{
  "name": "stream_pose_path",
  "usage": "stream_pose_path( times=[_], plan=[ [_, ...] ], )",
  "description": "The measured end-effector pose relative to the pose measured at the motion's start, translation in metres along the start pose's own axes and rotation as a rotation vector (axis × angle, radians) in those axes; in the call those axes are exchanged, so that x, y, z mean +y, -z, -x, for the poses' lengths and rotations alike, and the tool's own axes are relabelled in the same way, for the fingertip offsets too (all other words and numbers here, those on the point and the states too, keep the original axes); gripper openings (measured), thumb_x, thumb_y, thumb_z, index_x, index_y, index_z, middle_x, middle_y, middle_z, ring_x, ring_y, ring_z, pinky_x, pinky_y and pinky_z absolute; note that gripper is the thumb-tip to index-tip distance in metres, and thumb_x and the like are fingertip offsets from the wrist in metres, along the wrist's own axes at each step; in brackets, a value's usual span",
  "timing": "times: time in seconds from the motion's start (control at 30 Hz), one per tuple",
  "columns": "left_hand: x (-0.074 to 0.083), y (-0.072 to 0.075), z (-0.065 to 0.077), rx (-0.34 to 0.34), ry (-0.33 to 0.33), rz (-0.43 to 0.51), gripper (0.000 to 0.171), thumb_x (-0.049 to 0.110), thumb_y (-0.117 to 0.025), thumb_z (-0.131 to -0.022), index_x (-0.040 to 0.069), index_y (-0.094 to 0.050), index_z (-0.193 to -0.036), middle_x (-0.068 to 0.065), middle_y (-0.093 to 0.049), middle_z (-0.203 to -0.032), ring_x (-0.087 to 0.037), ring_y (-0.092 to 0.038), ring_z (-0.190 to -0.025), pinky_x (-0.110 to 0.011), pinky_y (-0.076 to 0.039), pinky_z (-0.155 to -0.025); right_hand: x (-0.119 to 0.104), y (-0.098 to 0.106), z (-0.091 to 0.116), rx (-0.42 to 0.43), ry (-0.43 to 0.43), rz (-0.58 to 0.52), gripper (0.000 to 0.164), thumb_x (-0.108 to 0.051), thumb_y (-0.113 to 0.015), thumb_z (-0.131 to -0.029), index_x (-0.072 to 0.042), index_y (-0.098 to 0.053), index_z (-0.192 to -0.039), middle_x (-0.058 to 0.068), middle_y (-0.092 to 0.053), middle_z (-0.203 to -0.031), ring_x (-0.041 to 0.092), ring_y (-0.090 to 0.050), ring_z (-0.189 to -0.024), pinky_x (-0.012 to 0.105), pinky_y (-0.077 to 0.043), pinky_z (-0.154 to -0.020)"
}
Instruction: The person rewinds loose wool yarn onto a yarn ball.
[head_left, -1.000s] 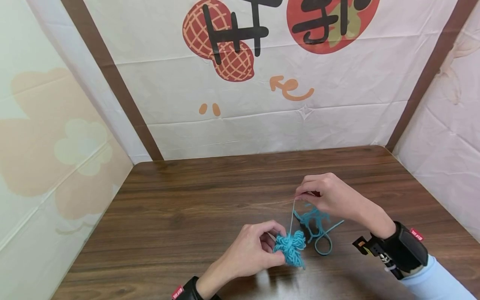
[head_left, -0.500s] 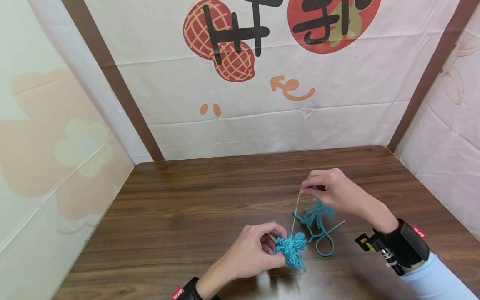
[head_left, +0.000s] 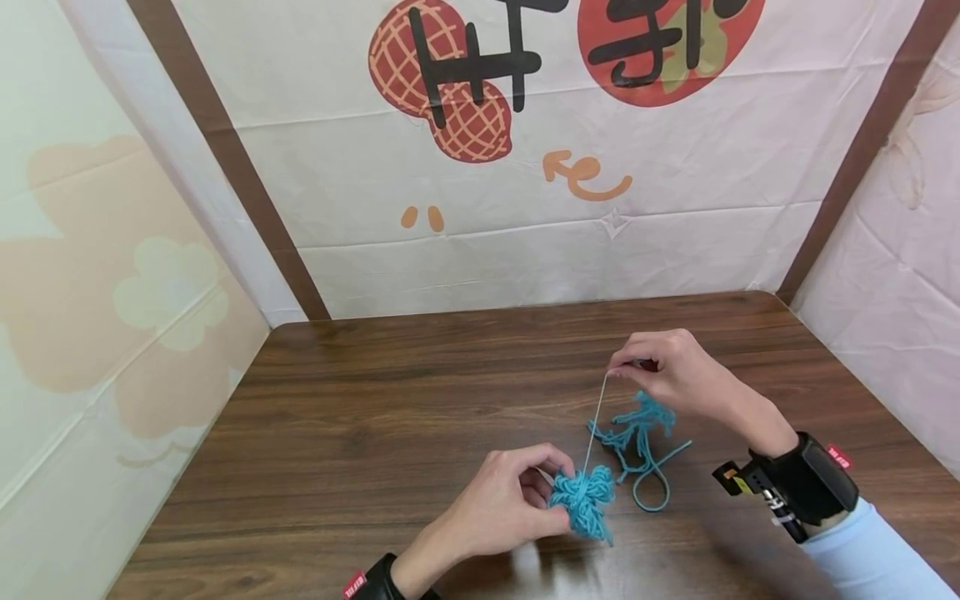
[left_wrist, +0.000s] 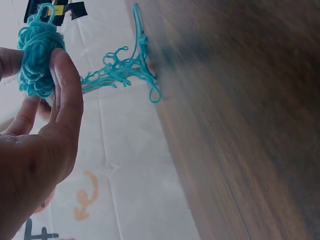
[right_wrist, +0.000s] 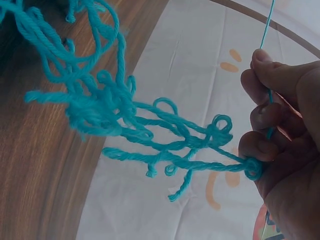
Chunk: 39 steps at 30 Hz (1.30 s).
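A looped bundle of teal yarn (head_left: 587, 502) is pinched between the thumb and fingers of my left hand (head_left: 506, 502), low over the table. From the top of the bundle, a thin straight strand (head_left: 597, 417) runs up to my right hand (head_left: 678, 375). That hand pinches the strand between thumb and forefinger; in the right wrist view, its other fingers (right_wrist: 265, 116) curl over the strand's continuation. Below the right hand is a loose, knotted tangle of teal yarn (head_left: 637, 435), with a loop and a stray end. One end of the tangle (right_wrist: 95, 112) reaches the little finger.
Everything happens over a dark wood-grain table (head_left: 390, 400). A printed white cloth (head_left: 480, 258) rises behind its back edge, with more cloth hanging at the left (head_left: 165, 333) and right sides. Each wrist wears a black camera strap (head_left: 806, 483).
My right hand has moved up and to the right, and the strand between the hands has lengthened. The tangle's upper part has risen with it. My left hand has hardly moved.
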<state>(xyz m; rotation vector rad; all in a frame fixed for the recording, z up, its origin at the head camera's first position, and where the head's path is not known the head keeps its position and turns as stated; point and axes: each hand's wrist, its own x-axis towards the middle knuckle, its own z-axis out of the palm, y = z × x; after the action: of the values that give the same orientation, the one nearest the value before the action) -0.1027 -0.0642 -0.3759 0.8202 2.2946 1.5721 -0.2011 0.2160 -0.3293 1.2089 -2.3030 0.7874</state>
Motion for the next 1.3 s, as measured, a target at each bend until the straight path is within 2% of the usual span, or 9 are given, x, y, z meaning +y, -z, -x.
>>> stream_pose_path(
  times=[0.3, 0.4, 0.47, 0.6, 0.77, 0.9, 1.07, 1.17, 1.3],
  plan=[
    [-0.001, 0.003, -0.002, -0.013, 0.009, 0.273, 0.03, -0.004, -0.067, -0.081, 0.001, -0.065, -0.11, -0.004, -0.069, -0.101, -0.002, -0.066, -0.078, -0.015, -0.058, -0.069, 0.004, 0.003, 0.001, 0.002, -0.033, 0.006, 0.024, 0.008, -0.08, -0.079, -0.014, -0.078, -0.089, -0.007, -0.071, -0.08, -0.005, -0.045, -0.059, 0.01, -0.036, -0.052],
    [-0.001, 0.005, -0.003, 0.005, -0.011, 0.435, 0.031, -0.006, -0.064, -0.083, -0.006, -0.06, -0.114, 0.0, -0.067, -0.103, -0.004, -0.069, -0.082, -0.019, -0.06, -0.071, 0.005, 0.002, 0.001, -0.006, -0.044, -0.002, 0.024, 0.008, -0.08, -0.079, -0.014, -0.078, -0.088, -0.008, -0.071, -0.081, -0.004, -0.047, -0.059, 0.01, -0.038, -0.052],
    [0.0, 0.006, -0.004, 0.027, -0.019, 0.577, 0.031, -0.007, -0.061, -0.084, -0.004, -0.058, -0.115, 0.001, -0.066, -0.103, -0.007, -0.071, -0.086, -0.023, -0.062, -0.074, 0.005, 0.001, 0.001, -0.011, -0.05, -0.005, 0.024, 0.008, -0.08, -0.079, -0.014, -0.078, -0.087, -0.009, -0.071, -0.08, -0.004, -0.048, -0.059, 0.01, -0.038, -0.052],
    [0.002, 0.011, -0.006, 0.121, 0.024, 0.842, 0.032, -0.003, -0.054, -0.089, 0.01, -0.055, -0.117, 0.001, -0.065, -0.106, -0.009, -0.07, -0.092, -0.027, -0.063, -0.082, 0.005, -0.003, 0.003, -0.035, -0.052, -0.003, 0.024, 0.008, -0.08, -0.079, -0.015, -0.078, -0.085, -0.01, -0.07, -0.079, -0.006, -0.048, -0.061, 0.011, -0.039, -0.052],
    [0.003, 0.014, -0.011, 0.317, 0.124, 0.999, 0.029, 0.001, -0.05, -0.094, 0.01, -0.05, -0.121, -0.003, -0.063, -0.114, -0.009, -0.07, -0.096, -0.024, -0.061, -0.089, -0.004, -0.01, 0.004, -0.165, -0.066, -0.035, 0.019, 0.004, -0.078, -0.084, -0.014, -0.079, -0.089, -0.007, -0.071, -0.081, -0.006, -0.054, -0.063, 0.013, -0.043, -0.052],
    [0.002, 0.014, -0.013, 0.473, 0.187, 0.99, 0.029, 0.001, -0.055, -0.093, 0.007, -0.049, -0.121, -0.006, -0.063, -0.116, -0.012, -0.072, -0.097, -0.026, -0.061, -0.091, -0.021, -0.016, 0.002, -0.311, -0.066, -0.059, 0.013, -0.003, -0.076, -0.088, -0.016, -0.079, -0.089, -0.008, -0.071, -0.081, -0.008, -0.055, -0.066, 0.013, -0.047, -0.055],
    [-0.001, 0.013, -0.017, 0.635, 0.206, 0.846, 0.027, -0.001, -0.06, -0.092, 0.004, -0.05, -0.116, -0.009, -0.061, -0.112, -0.015, -0.07, -0.097, -0.03, -0.062, -0.09, -0.047, -0.021, -0.004, -0.403, -0.045, -0.084, 0.011, -0.008, -0.075, -0.09, -0.018, -0.077, -0.087, -0.013, -0.067, -0.079, -0.011, -0.05, -0.066, 0.011, -0.046, -0.057],
    [-0.002, 0.013, -0.019, 0.708, 0.198, 0.651, 0.027, 0.0, -0.067, -0.089, 0.005, -0.054, -0.112, -0.008, -0.062, -0.107, -0.016, -0.07, -0.093, -0.029, -0.063, -0.084, -0.06, -0.021, -0.008, -0.416, -0.03, -0.082, 0.012, -0.009, -0.074, -0.091, -0.02, -0.075, -0.086, -0.015, -0.064, -0.078, -0.011, -0.049, -0.067, 0.01, -0.045, -0.058],
    [0.0, 0.014, -0.021, 0.736, 0.118, 0.308, 0.03, 0.003, -0.076, -0.085, 0.01, -0.061, -0.109, -0.007, -0.064, -0.106, -0.017, -0.072, -0.087, -0.025, -0.062, -0.077, -0.072, -0.02, -0.012, -0.404, -0.016, -0.065, 0.013, -0.01, -0.075, -0.091, -0.021, -0.072, -0.085, -0.016, -0.06, -0.077, -0.01, -0.047, -0.065, 0.01, -0.044, -0.058]
  ],
)
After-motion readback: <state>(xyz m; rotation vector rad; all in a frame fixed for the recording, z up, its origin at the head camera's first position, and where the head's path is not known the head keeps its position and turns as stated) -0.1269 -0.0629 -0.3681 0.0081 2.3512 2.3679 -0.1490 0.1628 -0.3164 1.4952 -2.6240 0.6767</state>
